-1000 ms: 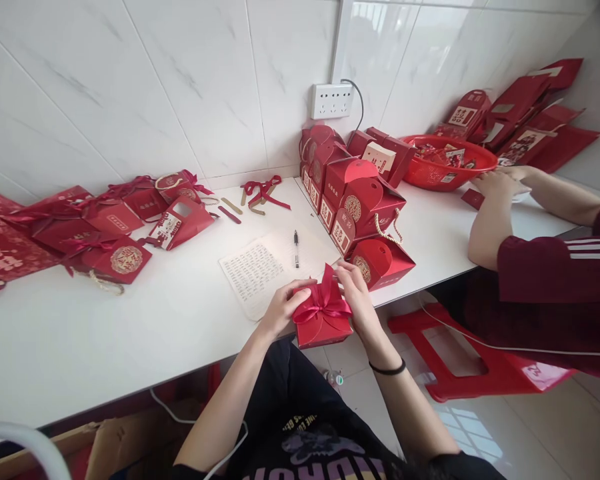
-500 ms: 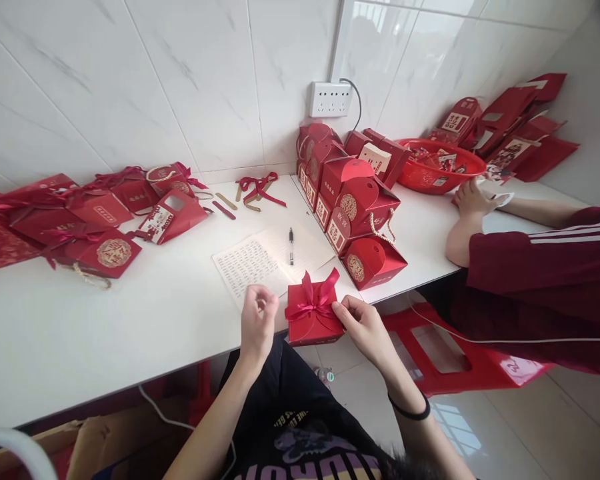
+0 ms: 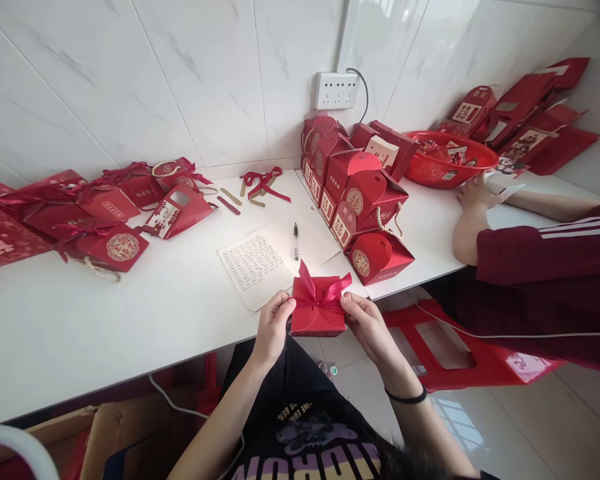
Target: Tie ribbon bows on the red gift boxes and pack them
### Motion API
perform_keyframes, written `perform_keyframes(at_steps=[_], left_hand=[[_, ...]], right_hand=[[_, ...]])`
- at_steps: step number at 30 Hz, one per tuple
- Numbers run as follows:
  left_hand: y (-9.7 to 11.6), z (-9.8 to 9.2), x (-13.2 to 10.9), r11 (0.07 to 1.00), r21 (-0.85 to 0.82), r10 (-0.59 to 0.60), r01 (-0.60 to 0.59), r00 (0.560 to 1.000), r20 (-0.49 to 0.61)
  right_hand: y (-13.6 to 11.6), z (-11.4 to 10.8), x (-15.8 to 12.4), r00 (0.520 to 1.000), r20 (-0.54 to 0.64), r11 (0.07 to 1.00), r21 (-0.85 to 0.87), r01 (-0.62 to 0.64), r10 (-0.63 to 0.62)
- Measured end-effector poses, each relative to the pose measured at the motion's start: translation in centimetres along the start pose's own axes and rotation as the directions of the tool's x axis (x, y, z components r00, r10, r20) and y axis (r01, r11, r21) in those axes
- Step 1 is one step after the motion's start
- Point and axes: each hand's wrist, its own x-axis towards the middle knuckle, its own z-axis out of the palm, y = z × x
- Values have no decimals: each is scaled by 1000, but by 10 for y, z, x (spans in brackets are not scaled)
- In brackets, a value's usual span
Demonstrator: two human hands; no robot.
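A red gift box (image 3: 316, 328) with a pink-red ribbon bow (image 3: 318, 304) tied over its top is in front of me at the table's front edge. My left hand (image 3: 274, 327) is closed, thumb and fingers pinching the bow's left loop beside the box. On the opposite side, my right hand (image 3: 369, 321) pinches the right loop. Two ribbon tails stick up from the knot. Just behind the box lie a handwritten sheet (image 3: 255, 263) and a black pen (image 3: 296, 241).
Red gift boxes (image 3: 365, 193) stand in rows to the right; more beribboned boxes (image 3: 107, 207) lie left. Loose ribbon (image 3: 265, 183) is near the wall. A red basin (image 3: 447, 175) of small packets stands by another person's hands (image 3: 480, 197). A red stool (image 3: 445, 347) is below.
My left hand, before raised beside the box, has come to the bow and closed on its left side. My right hand stays at the right side. The box has turned slightly.
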Motion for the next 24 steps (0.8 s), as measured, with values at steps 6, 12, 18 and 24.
perform_keyframes(at_steps=[6,12,18,24], left_hand=[[16,-4,-4,984,179,-20,11,999,49],[32,-8,-8,870,491,6,-46,997,82],[34,-22,15,911,408,17,-62,993,113],[32,-29,45,974,222,-79,54,991,104]], right_hand=[[4,-14,2,998,57,1000,-19,23,-22],[1,-23,11,978,-57,942,-284,178,-202],[-1,-17,5,969,0,871,-437,223,-248],[14,-11,-11,961,126,774,-572,272,-245]])
